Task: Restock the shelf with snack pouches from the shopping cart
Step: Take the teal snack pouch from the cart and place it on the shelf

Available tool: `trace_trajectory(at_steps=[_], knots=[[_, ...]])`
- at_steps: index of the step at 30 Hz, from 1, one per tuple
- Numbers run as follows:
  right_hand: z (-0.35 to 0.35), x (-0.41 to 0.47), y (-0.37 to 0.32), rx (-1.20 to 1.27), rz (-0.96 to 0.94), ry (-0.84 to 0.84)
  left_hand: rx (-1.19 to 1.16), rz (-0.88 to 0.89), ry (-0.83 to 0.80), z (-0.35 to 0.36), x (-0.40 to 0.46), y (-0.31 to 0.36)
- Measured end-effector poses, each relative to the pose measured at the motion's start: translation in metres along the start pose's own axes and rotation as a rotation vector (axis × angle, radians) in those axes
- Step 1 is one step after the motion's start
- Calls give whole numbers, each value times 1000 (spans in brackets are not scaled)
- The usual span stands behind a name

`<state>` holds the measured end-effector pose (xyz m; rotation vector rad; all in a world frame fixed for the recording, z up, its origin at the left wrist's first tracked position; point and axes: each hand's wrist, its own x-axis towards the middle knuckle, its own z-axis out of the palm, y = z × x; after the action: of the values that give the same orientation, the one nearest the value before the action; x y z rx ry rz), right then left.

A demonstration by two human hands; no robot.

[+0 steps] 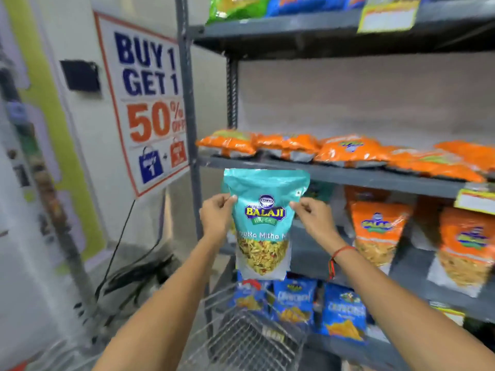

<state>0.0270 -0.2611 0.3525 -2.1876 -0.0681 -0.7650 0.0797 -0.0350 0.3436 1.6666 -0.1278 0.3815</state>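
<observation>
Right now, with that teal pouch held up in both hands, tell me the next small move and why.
Probably push the teal pouch forward onto the shelf tier behind it and stand it upright. The left hand and right hand pinch its sides in front of that tier's left end, where a bare gap shows left of the standing orange pouches.

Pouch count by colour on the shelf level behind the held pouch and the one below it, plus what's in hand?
Teal pouch, held upright by the left hand and right hand: 1
Orange pouches standing on the level behind it: 2
Blue pouches on the level below: 3
Total: 6
</observation>
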Motion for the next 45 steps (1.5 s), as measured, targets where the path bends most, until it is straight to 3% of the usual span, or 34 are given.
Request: trace_trajectory(at_steps=[8,14,28,34,45], knots=[[-99,38,-39,-11,-29,227,-17,130,-127,58,54,94],[-110,39,-32,-4,-3,230,20,127,-101,73,42,111],[-37,57,112,41,272,103,39,-120,-190,129,64,0],[-10,77,185,-11,372,74,115,-174,-267,180,98,-67],[14,124,275,-90,456,103,141,-226,-237,254,140,-123]])
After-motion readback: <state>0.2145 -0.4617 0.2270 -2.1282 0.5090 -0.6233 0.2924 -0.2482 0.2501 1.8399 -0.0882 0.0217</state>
